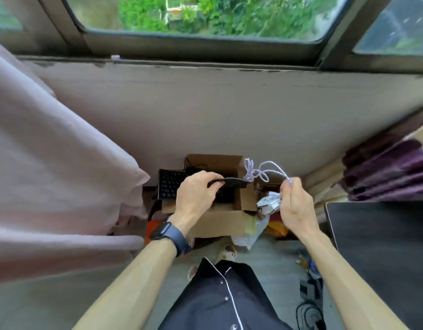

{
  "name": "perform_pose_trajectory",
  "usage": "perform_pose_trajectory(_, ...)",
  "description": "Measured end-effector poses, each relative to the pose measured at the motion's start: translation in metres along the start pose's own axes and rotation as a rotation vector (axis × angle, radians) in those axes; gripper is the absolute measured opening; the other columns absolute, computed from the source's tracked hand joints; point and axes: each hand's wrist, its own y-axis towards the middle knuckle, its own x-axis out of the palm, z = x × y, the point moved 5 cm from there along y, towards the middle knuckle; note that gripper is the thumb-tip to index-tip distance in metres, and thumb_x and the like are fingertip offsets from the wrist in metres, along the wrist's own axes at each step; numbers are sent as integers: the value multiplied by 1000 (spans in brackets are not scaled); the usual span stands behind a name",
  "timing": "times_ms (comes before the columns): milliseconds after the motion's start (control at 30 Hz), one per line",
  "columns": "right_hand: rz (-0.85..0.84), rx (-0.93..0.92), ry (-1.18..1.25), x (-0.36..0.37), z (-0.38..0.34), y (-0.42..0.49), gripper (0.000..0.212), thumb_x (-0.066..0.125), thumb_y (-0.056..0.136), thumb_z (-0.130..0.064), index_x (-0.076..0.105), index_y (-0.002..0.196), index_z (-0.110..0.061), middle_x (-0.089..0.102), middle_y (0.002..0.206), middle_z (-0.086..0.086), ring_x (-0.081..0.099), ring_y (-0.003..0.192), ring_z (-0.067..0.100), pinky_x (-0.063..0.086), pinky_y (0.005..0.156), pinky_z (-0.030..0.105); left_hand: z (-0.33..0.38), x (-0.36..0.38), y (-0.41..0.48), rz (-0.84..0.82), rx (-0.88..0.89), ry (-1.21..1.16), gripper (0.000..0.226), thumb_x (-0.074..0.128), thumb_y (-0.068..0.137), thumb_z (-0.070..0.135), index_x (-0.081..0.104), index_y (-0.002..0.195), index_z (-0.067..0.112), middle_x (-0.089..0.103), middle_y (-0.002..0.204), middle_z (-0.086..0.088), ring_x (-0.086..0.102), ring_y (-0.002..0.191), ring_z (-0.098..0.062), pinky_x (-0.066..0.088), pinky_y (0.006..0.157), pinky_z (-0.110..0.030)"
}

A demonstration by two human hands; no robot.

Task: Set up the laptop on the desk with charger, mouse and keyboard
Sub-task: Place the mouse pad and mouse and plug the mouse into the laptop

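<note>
Left hand (pixel 196 194): above the cardboard box (pixel 215 225), fingers curled round one end of a black flat item (pixel 232 182), which is held roughly level over the box's open top. Blurred; cannot tell whether it is the mouse or part of the charger. Dark watch (pixel 168 234) on the left wrist.

Right hand (pixel 294 206): over the box's right edge, thumb and fingertips pinching a white cable (pixel 249 175). From the pinch the cable rises in a loose loop and comes down in a tangled bunch at the right end of the black flat item. Whether it is plugged in there cannot be told.

White object (pixel 267 202): just under the right hand's fingers, at the box's right side. Cannot tell whether the hand holds it or it lies among the things below.

Keyboard (pixel 168 184): black, in the left part of the box, its left end past the box's left wall, partly hidden by the left hand.

Box stands on the floor (pixel 272 265) against the wall under the window (pixel 201 15). Coloured bags and wrappers lie round its near side.

Left of the box: pale pink curtain (pixel 50 163). Right of the box: folded purple fabric (pixel 384 172), and nearer than that the dark corner of the desk (pixel 384 246). Dark cords lie on the floor beside the desk.
</note>
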Motion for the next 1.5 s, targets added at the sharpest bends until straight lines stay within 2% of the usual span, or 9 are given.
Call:
perform_pose_trajectory(300, 257, 316, 82, -81, 52, -159, 34, 23, 91, -39, 43, 84, -12, 58, 72, 6, 51, 67, 25, 43, 65, 41, 82, 7, -44, -183, 234, 38, 20, 67, 86, 46, 76, 101, 35, 74, 94, 16, 68, 91, -7, 57, 80, -35)
perform_pose_trajectory(433, 382, 444, 106, -111, 93, -230, 33, 28, 97, -34, 42, 84, -8, 57, 71, 9, 48, 67, 28, 43, 64, 36, 142, 36, -84, -271, 383, 22, 17, 69, 83, 45, 76, 96, 35, 75, 88, 16, 69, 86, -8, 57, 76, -35)
perform_pose_trajectory(600, 561, 599, 128, -147, 142, -349, 31, 34, 106, -27, 42, 83, -8, 59, 72, 13, 52, 77, 42, 43, 72, 48, 240, 73, -159, -399, 592, -71, 13, 71, 84, 40, 77, 93, 34, 74, 81, 21, 67, 78, 2, 56, 75, -30)
perform_pose_trajectory(833, 855, 701, 95, -200, 183, -540, 52, 21, 86, -58, 42, 79, -11, 58, 63, 7, 55, 65, 36, 40, 64, 47, 370, 133, -313, -565, 896, -111, 11, 74, 85, 35, 78, 93, 29, 73, 79, 16, 65, 71, 3, 54, 75, -25)
perform_pose_trajectory(967, 957, 768, 17, -212, 225, -660, 46, 24, 92, -49, 41, 78, -9, 45, 57, -1, 44, 50, 16, 32, 60, 42, 432, 175, -419, -670, 925, -185, 14, 76, 82, 36, 78, 93, 29, 71, 72, 17, 65, 69, 5, 54, 75, -21)
perform_pose_trajectory(1067, 977, 937, 30, -215, 255, -747, 30, 38, 104, -22, 38, 77, -9, 44, 56, -2, 52, 55, 32, 25, 60, 36, 475, 204, -507, -766, 979, -192, 18, 76, 81, 37, 78, 96, 28, 69, 72, 17, 62, 67, 5, 53, 74, -17)
perform_pose_trajectory(1133, 1009, 1029, 30, -218, 268, -791, 29, 38, 106, -17, 37, 77, -12, 48, 60, 4, 57, 69, 48, 27, 60, 36, 496, 225, -556, -853, 978, -203, 19, 75, 81, 38, 78, 97, 28, 67, 71, 21, 61, 68, 10, 47, 67, -5)
perform_pose_trajectory(1267, 1108, 1256, 88, -228, 282, -891, 25, 40, 104, -19, 49, 87, -3, 60, 75, 22, 61, 81, 48, 38, 66, 44, 530, 273, -677, -1051, 989, -223, 17, 76, 82, 35, 77, 96, 26, 64, 71, 23, 58, 65, 13, 40, 61, 0)
perform_pose_trajectory(1500, 1230, 1487, 79, -250, 300, -986, 19, 41, 105, -13, 42, 88, -6, 64, 97, 39, 60, 95, 53, 25, 66, 43, 517, 374, -768, -1338, 463, -373, 17, 78, 84, 28, 75, 94, 15, 57, 50, 12, 47, 43, -7, 43, 48, -25)
